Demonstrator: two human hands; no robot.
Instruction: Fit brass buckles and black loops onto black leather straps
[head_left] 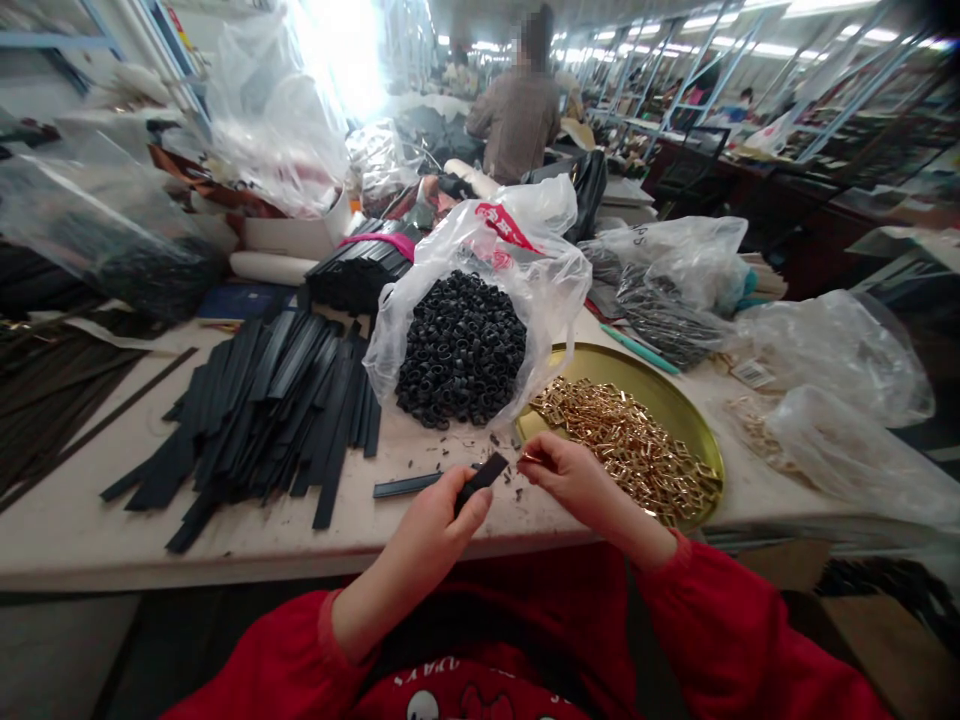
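My left hand (pixel 442 515) pinches a black strap (pixel 491 468), whose flat end sticks out to the right past the thumb. Close to that end, the fingertips of my right hand (pixel 566 475) are closed on a small gold buckle (pixel 527 458). Strap and buckle look slightly apart. Just right of my right hand, a round gold tray (pixel 705 440) bears a heap of similar gold buckles (pixel 637 445). Behind my hands, an open clear plastic bag (pixel 382 345) is full of small black loops (pixel 461 350). One more black strip (pixel 405 486) lies partly behind my left hand.
A pile of black straps (pixel 262 400) covers the table (pixel 300 545) at left. Behind stands a bundle of strips (pixel 356 270) with a pink tie. A teal pen (pixel 637 348) lies behind the tray, and plastic bags (pixel 832 350) crowd the right. Further back is a person (pixel 517 120).
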